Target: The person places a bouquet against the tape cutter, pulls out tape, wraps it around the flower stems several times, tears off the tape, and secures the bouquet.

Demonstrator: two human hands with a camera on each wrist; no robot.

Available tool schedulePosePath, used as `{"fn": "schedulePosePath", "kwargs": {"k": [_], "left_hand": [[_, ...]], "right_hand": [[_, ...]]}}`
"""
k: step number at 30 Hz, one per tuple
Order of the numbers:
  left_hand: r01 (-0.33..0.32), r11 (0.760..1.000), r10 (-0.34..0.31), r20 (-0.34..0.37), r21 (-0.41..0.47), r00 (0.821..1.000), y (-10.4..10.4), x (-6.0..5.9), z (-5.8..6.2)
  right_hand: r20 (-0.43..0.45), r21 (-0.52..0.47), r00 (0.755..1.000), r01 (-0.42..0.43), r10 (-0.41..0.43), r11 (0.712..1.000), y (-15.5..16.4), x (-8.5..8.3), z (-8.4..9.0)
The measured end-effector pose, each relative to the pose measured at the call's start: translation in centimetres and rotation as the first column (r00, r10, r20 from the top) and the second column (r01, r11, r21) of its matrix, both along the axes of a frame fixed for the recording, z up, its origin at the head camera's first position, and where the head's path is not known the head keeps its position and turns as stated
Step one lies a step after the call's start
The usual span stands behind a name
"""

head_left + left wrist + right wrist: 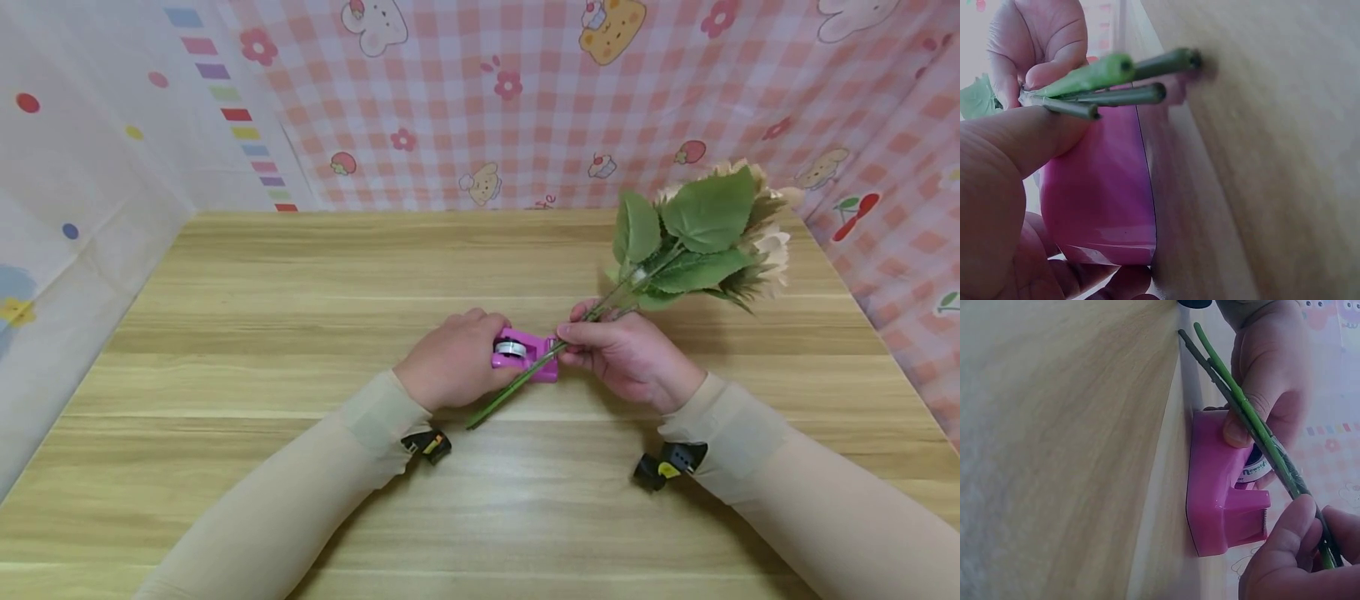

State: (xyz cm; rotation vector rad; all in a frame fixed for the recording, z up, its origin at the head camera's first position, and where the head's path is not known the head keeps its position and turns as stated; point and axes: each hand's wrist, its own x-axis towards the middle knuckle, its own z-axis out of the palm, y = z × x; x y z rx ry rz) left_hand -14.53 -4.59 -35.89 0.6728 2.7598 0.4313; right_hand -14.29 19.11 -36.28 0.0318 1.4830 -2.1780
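A pink tape dispenser sits at the centre of the frame on the wooden table, with a roll of tape in it. The left hand grips the dispenser from the left, fingers curled over its body. Just right of it, the right hand pinches a bundle of green stems that slant across the dispenser, cut ends pointing lower left. The artificial flowers and leaves rise toward the upper right. Patterned cloth covers the back and sides of the frame.
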Motion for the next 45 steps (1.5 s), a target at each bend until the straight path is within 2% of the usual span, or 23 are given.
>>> {"fn": "schedulePosePath", "kwargs": {"k": [12,30,45], "left_hand": [[0.001,1.0,-0.001,-0.004,-0.001,1.0,0.03,-0.03,-0.08],[0.0,1.0,0.0,-0.003,-0.005,1.0,0.07,0.07,0.08],[-0.003,1.0,0.003,0.0,-0.017,1.0,0.11,-0.02,-0.12]], "right_hand": [[-0.018,-0.029,0.999,-0.027,0.026,0.999,0.12,0.12,0.02],[0.009,-0.031,1.0,-0.006,0.006,1.0,0.2,0.48,0.14],[0.021,0.033,1.0,-0.01,0.01,0.999,0.3,0.3,-0.01]]}}
